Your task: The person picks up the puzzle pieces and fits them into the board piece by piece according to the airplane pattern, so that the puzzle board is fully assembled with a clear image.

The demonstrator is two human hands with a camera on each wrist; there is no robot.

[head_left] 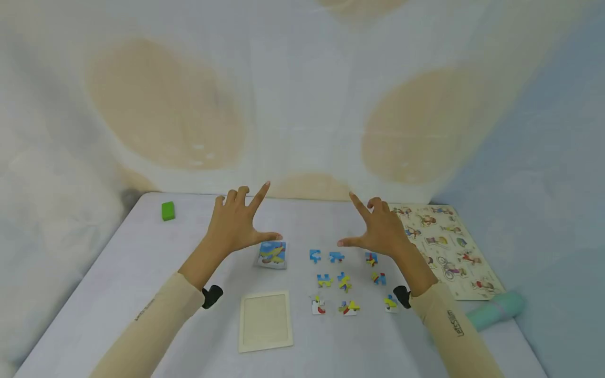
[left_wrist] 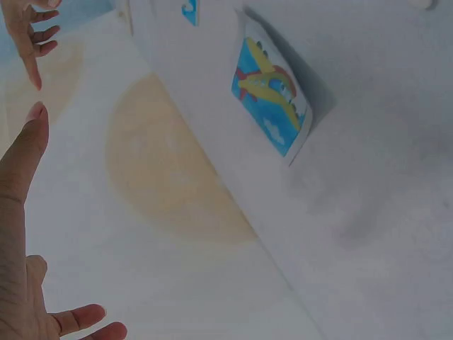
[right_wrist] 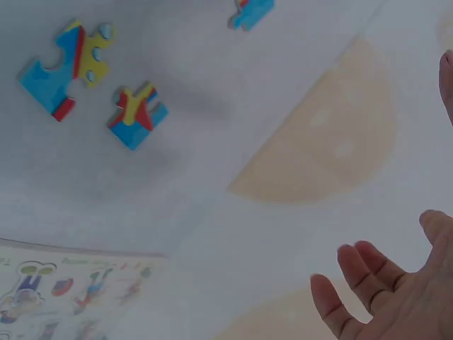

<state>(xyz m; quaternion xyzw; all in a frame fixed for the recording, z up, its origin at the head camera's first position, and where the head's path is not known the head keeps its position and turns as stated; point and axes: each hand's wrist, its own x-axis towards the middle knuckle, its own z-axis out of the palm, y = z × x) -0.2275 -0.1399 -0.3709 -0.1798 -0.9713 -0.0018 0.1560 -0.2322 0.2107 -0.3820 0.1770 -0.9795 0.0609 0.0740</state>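
Sleeves (head_left: 156, 320), cut off below, lead to hands (head_left: 235, 223) (head_left: 382, 230) near perhaps nine puzzle pieces (head_left: 324, 282).

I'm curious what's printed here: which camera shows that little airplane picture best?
The left wrist view: the airplane picture appears largest there, its printed details clearest. The head view shows it small, near the left hand. The right wrist view doesn't show it.

Left hand (head_left: 236, 223) and right hand (head_left: 382, 229) up over the desk (head_left: 132, 273). Puzzle pieces (head_left: 345, 284) kinda in rows near a blue-and-yellow picture (head_left: 272, 254).
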